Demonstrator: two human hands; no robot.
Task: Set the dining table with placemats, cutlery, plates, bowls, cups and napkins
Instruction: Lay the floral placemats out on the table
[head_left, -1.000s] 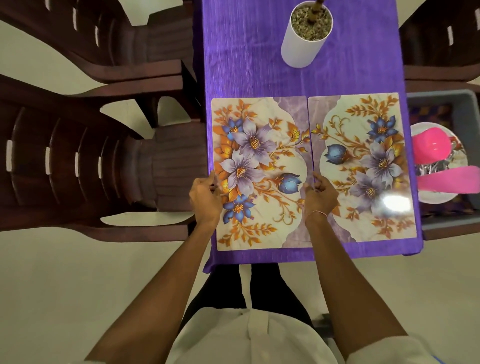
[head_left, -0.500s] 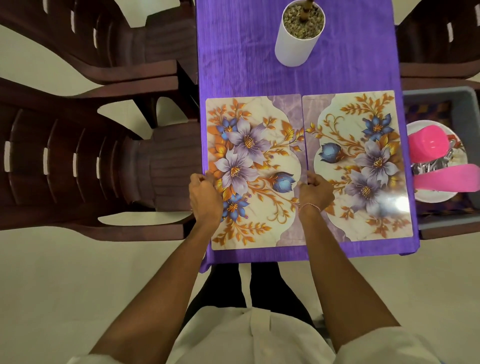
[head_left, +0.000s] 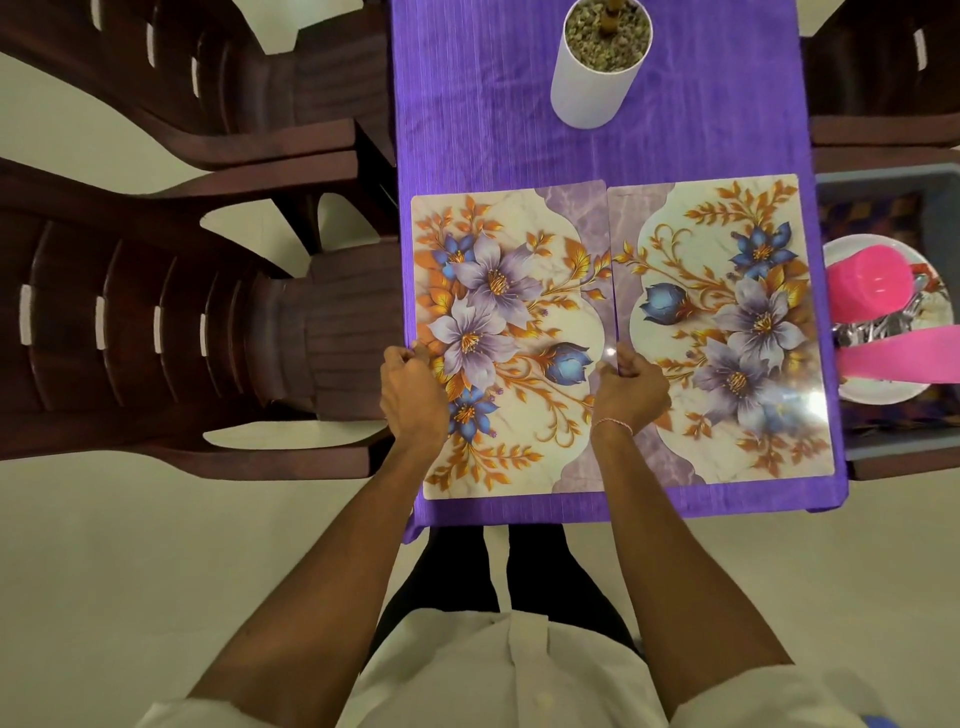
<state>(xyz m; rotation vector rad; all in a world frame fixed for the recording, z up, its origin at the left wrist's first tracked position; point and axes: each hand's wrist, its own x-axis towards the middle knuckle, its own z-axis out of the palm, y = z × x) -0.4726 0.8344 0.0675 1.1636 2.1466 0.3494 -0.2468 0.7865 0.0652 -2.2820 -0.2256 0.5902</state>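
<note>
Two floral placemats lie side by side on the purple tablecloth (head_left: 519, 130). My left hand (head_left: 413, 387) pinches the left edge of the left placemat (head_left: 519, 270), and my right hand (head_left: 631, 387) pinches its right edge, at the seam with the right placemat (head_left: 727, 312). At the far right, a grey bin (head_left: 883, 182) holds a white plate (head_left: 852, 254), a pink cup (head_left: 870, 283), shiny cutlery (head_left: 883, 327) and a pink strip-like item (head_left: 904, 353).
A white cylindrical pot (head_left: 592, 88) with gravel stands at the table's far middle. Dark brown chairs (head_left: 156, 322) stand left of the table, and another (head_left: 883, 67) at the right behind the bin. My legs are at the table's near edge.
Both hands stay gripping the left placemat's edges; the mat has been nudged slightly toward the table's left edge. The view shifted a little.
</note>
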